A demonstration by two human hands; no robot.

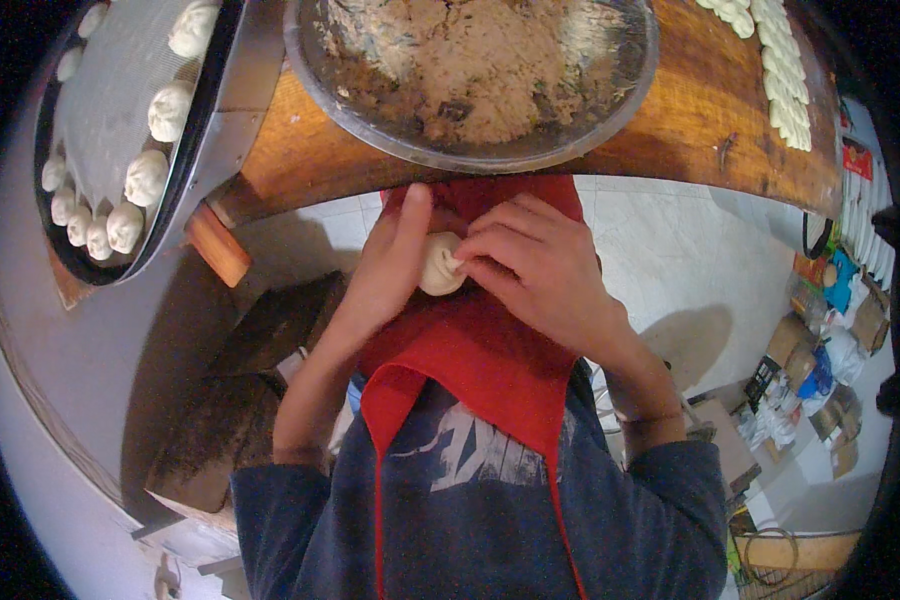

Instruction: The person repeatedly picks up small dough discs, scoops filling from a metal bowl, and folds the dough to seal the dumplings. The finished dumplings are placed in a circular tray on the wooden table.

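A round, pale dough bun [441, 268] with a twisted top rests against my left hand [390, 259], whose thumb points up along its side. The fingertips of my right hand [536, 259] pinch the pleated dough at the bun's upper right. Both hands are in front of the red apron [472, 330], just short of the table edge. Beyond them, a large metal bowl [465, 161] holds a brownish minced filling [487, 67] flecked with green. The underside of the bun is hidden.
To the left, a round steamer tray [109, 127] carries several shaped buns [145, 178] around its rim. Flattened dough pieces [786, 82] lie overlapped in a row on the right of the wooden table [690, 112]. Bags and boxes [817, 352] clutter the floor at far right.
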